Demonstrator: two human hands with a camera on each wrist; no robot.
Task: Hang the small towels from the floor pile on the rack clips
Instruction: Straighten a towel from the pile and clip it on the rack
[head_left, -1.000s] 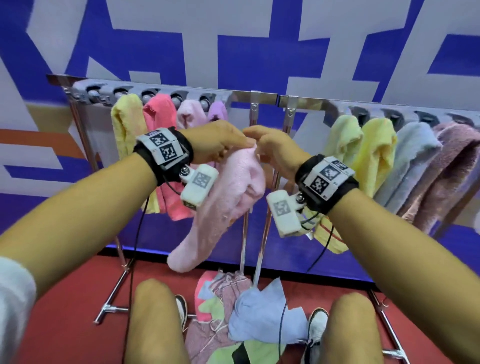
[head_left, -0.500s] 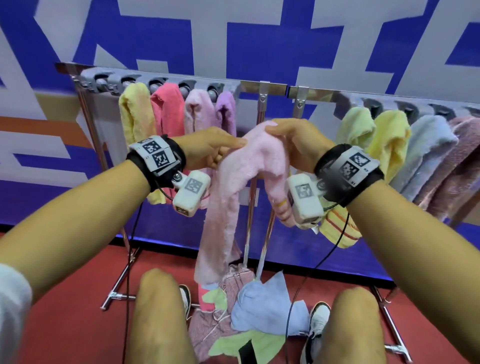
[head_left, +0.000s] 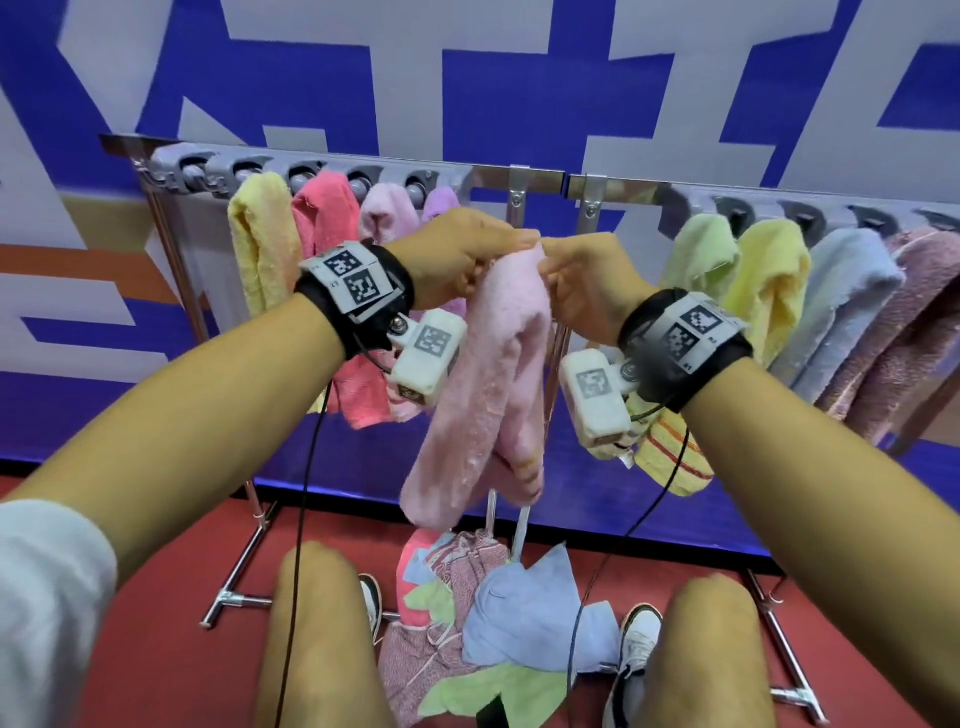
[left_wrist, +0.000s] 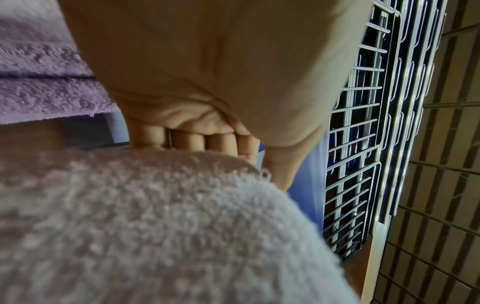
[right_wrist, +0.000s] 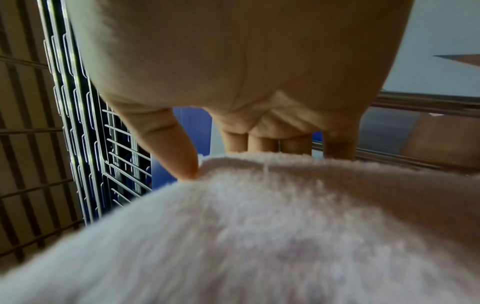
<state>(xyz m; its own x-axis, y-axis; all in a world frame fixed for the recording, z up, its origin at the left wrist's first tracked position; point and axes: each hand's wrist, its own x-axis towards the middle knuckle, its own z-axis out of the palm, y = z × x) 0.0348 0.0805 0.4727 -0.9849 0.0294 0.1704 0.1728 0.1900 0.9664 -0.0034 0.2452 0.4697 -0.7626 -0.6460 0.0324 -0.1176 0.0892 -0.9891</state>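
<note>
Both hands up at the metal clip rack, meeting at its middle joint. Left hand and right hand each pinching the top fold of the pale pink fluffy terry towel, fingertips nearly touching over it. Left fingers curled behind the fold, thumb in front; right thumb pressed on the fold edge, right fingers behind. Towel draped doubled from the pinch, hanging between the wrists, just below the rail, not seen in a clip. Lilac small towel clipped right behind left hand. Floor pile of mixed small towels directly below, on red floor between the shoes.
</note>
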